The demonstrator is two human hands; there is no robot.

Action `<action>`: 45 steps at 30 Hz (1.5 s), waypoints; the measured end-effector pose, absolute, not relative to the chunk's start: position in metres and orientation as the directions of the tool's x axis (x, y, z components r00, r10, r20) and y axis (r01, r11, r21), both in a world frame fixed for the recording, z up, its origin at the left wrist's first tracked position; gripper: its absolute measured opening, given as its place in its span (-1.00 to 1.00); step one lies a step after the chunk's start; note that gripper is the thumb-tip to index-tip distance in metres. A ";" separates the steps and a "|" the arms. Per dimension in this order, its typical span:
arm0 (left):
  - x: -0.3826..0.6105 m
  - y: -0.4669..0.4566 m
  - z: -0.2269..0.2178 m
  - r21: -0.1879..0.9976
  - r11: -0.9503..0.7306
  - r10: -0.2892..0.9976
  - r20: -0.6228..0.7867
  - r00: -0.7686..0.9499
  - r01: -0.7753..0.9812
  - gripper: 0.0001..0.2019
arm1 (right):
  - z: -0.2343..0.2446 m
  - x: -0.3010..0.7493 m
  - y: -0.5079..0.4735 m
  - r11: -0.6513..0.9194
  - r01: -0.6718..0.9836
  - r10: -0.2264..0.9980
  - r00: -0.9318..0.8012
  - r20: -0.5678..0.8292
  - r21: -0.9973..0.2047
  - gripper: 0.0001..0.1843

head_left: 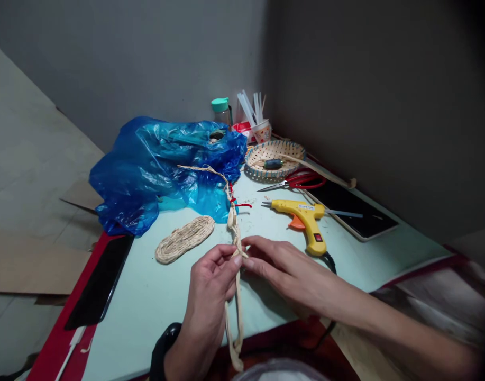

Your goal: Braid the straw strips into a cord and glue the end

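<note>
1. I see my left hand [211, 283] pinching the straw braid [233, 222] at the near centre of the table [147, 296].
2. My right hand [284, 267] grips it from the right, fingertips narrowed.
3. The glue gun [307, 219] lies farther right.

A pale green table [155, 301] is carrying a blue plastic bag [158, 164] at ten o'clock, a woven oval mat [184, 239] just beside it, and a black slab [99, 286] at eight o'clock. A yellow glue gun [305, 219] is lying at two o'clock, with red scissors [305, 180], a woven basket [250, 161] and a black tablet [357, 211] sitting around one o'clock.
</note>
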State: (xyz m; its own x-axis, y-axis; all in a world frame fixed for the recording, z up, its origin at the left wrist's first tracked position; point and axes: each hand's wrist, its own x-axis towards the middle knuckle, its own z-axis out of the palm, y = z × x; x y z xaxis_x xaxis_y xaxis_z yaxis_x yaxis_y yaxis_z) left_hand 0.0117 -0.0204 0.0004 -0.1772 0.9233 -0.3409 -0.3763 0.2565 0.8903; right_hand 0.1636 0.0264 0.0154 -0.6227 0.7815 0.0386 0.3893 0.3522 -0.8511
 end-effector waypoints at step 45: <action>0.008 -0.039 0.008 0.778 0.026 0.957 0.161 -0.239 0.628 -0.95 | -0.004 0.164 0.039 0.030 0.047 0.718 -0.696 -0.011 -0.998 -0.71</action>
